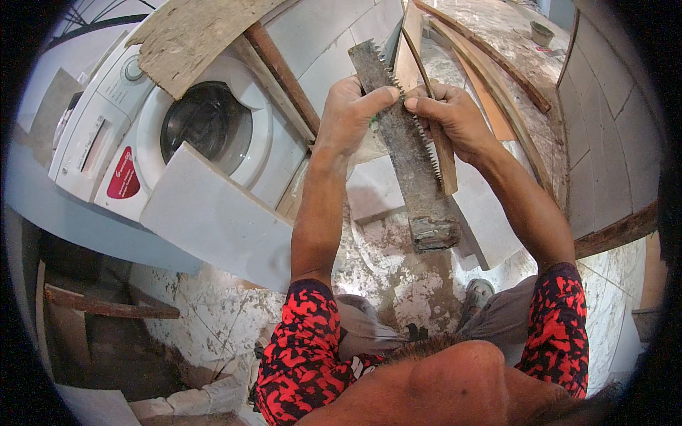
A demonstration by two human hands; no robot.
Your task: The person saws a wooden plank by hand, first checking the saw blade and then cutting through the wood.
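Note:
My left hand (349, 113) is closed round the upper part of a worn grey saw blade (405, 153). Its toothed edge faces right, and its lower end carries a battered, rough fitting (434, 234). My right hand (452, 119) grips a slim wooden piece (445, 160), whose lower end points down beside the teeth. A thin dark strip runs upward from that hand; I cannot tell whether the two are one tool. Both thumbs nearly meet at the teeth.
At left stands a white front-loading washing machine (145, 153), with a wooden board (192, 42) over it. Pale blocks (213, 213) lie around my arms. Long timber strips (497, 92) lean at right by a block wall (600, 121). Farther back sits a small bucket (541, 33).

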